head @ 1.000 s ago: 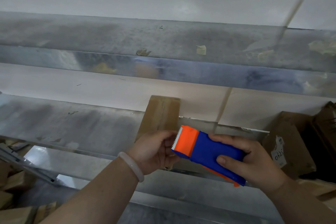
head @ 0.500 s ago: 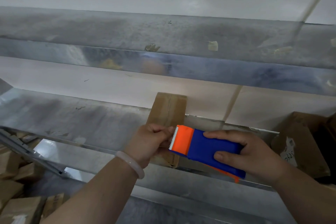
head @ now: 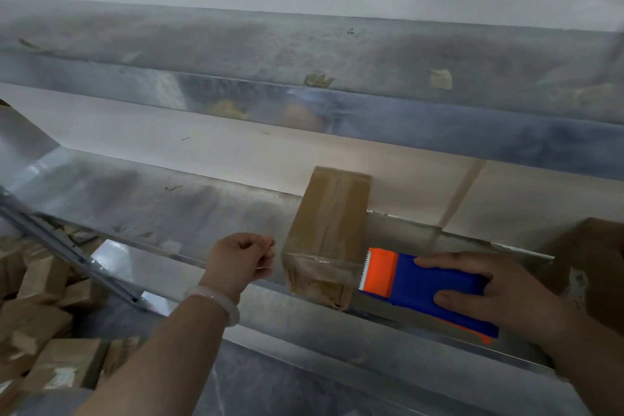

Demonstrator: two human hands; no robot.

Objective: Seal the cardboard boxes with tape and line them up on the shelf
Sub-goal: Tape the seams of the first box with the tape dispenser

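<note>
With fingers of the right hand (head: 499, 290) wrapped round the tape dispenser (head: 422, 280), just right of the cardboard box (head: 327, 223) on the shelf (head: 169, 206), twist to cut the taut tape (head: 324, 262) on the teeth; then press it flat with the left hand (head: 241, 260), curled and holding nothing.

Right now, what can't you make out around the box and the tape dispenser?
Head view:
The tape roll: hidden inside the tape dispenser, under the right hand.
The left hand: fingers curled; whether it pinches clear tape is too fine to tell.
The cardboard box: far end hidden behind its own body.
The box at right: cut off by the frame edge, label blurred.
</note>
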